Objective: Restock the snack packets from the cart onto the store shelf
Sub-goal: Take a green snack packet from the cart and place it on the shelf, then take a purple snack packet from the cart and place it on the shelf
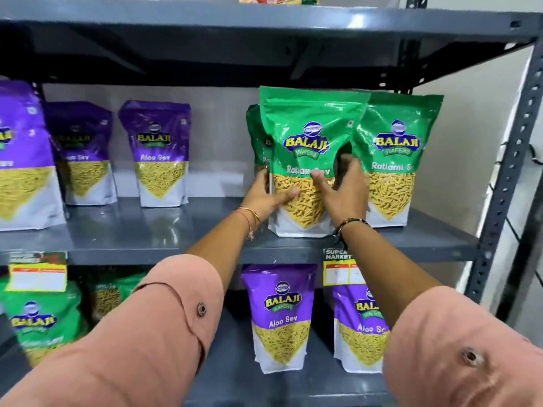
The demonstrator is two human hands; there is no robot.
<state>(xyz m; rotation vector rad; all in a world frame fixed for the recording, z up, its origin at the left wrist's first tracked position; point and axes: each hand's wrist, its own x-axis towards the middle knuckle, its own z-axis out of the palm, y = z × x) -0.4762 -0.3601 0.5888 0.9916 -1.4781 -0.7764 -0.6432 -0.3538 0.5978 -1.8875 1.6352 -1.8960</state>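
Observation:
A green Ratlami Sev packet (308, 136) stands upright on the grey middle shelf (152, 230). My left hand (266, 195) grips its lower left edge, thumb across the front. My right hand (343, 189) holds its right side, fingers spread over the clear window. Another green packet (257, 136) stands partly hidden right behind it, and a third green packet (396, 154) stands touching it on the right. The cart is out of view.
Purple Aloo Sev packets (158, 151) line the middle shelf's left side, with a gap between them and the green ones. The lower shelf holds purple packets (279, 315) and green packets (41, 318). A perforated upright post (511, 160) bounds the right; price tags (338, 268) hang on the shelf edge.

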